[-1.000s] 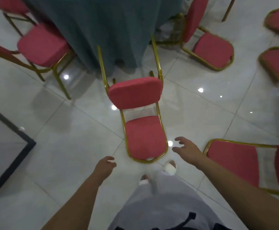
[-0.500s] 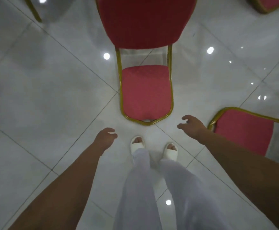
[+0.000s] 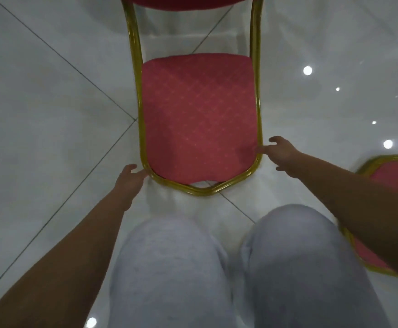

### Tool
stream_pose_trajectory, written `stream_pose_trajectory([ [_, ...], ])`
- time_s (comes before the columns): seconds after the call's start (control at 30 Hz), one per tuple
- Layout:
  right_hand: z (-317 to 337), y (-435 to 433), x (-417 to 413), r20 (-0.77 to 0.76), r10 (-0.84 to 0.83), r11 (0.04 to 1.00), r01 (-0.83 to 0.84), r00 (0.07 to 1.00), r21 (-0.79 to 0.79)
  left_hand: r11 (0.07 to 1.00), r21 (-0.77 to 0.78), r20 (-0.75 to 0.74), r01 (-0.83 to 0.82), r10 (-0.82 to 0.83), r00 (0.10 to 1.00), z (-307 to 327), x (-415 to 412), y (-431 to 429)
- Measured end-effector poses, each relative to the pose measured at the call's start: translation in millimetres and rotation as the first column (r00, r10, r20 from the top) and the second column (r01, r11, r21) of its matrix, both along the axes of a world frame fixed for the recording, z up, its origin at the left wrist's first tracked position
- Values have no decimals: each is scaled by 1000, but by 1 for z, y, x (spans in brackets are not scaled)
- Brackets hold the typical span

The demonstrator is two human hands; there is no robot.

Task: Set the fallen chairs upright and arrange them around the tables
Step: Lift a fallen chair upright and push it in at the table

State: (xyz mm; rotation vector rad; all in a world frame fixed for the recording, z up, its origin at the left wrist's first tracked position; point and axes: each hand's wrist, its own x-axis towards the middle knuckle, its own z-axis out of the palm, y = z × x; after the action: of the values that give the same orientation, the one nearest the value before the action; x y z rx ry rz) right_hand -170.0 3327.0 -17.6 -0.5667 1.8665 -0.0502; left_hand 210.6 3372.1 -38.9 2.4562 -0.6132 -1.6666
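A fallen chair (image 3: 199,117) with red padding and a gold metal frame lies flat on the white tiled floor straight ahead. One red pad fills the middle of the view, and a second red pad shows at the top edge. My left hand (image 3: 129,179) is at the frame's near left corner, fingers spread and touching or almost touching the gold tube. My right hand (image 3: 279,151) is at the near right corner, fingers apart, fingertips on the edge of the pad and frame. Neither hand has closed around the frame.
A second red and gold chair (image 3: 392,176) lies close on the right, partly hidden behind my right forearm. My knees in light grey trousers (image 3: 240,268) fill the bottom of the view. Glossy white tiles extend to the left.
I have bent down low, so the chair looks much larger. Both hands have moved forward from beside my feet to the near corners of the chair frame.
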Motion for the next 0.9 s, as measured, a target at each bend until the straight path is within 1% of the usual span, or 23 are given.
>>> stream_pose_trajectory([
  [0.07, -34, -2, -10, 57, -33, 999, 31, 998, 29, 995, -16, -19, -101, 100, 995, -38, 2, -7],
  [0.13, -66, -3, -15, 133, -63, 997, 55, 989, 63, 978, -7, -110, -206, 204, 973, -71, 5, -12],
  [0.2, -89, -2, -18, 209, -134, 990, 120, 969, 77, 966, -25, -179, -258, 249, 952, -95, 7, -9],
  [0.23, -97, -2, -19, 238, -170, 985, 158, 956, 67, 965, -58, -180, -257, 243, 953, -103, 7, -6],
  [0.3, -103, -5, -18, 276, -201, 980, 193, 940, 56, 965, -101, -159, -241, 223, 962, -106, 8, -3],
  [0.33, -99, -5, -18, 280, -205, 979, 195, 938, 62, 960, -92, -175, -265, 247, 953, -103, 5, -3],
  [0.4, -83, -5, -17, 247, -215, 976, 201, 945, 80, 939, -61, -229, -338, 316, 920, -82, -2, -4],
  [0.43, -70, -5, -16, 225, -226, 973, 210, 948, 92, 939, -62, -217, -338, 318, 923, -69, -5, -4],
  [0.5, -31, -4, -15, 207, -227, 971, 206, 952, 121, 944, -75, -175, -322, 305, 936, -28, -7, -1],
  [0.6, 48, 5, -15, 203, -203, 975, 178, 958, 135, 941, -80, -142, -328, 315, 939, 54, -3, 9],
  [0.7, 146, 10, -13, 166, -226, 969, 205, 960, 137, 943, -94, -108, -318, 308, 945, 156, -4, 15],
  [0.8, 262, 11, -4, 134, -253, 963, 236, 958, 130, 950, -108, -85, -293, 284, 955, 273, -7, 17],
  [0.9, 367, 10, -1, 141, -247, 969, 242, 959, 49, 944, -143, -57, -299, 293, 954, 383, -9, 10],
])
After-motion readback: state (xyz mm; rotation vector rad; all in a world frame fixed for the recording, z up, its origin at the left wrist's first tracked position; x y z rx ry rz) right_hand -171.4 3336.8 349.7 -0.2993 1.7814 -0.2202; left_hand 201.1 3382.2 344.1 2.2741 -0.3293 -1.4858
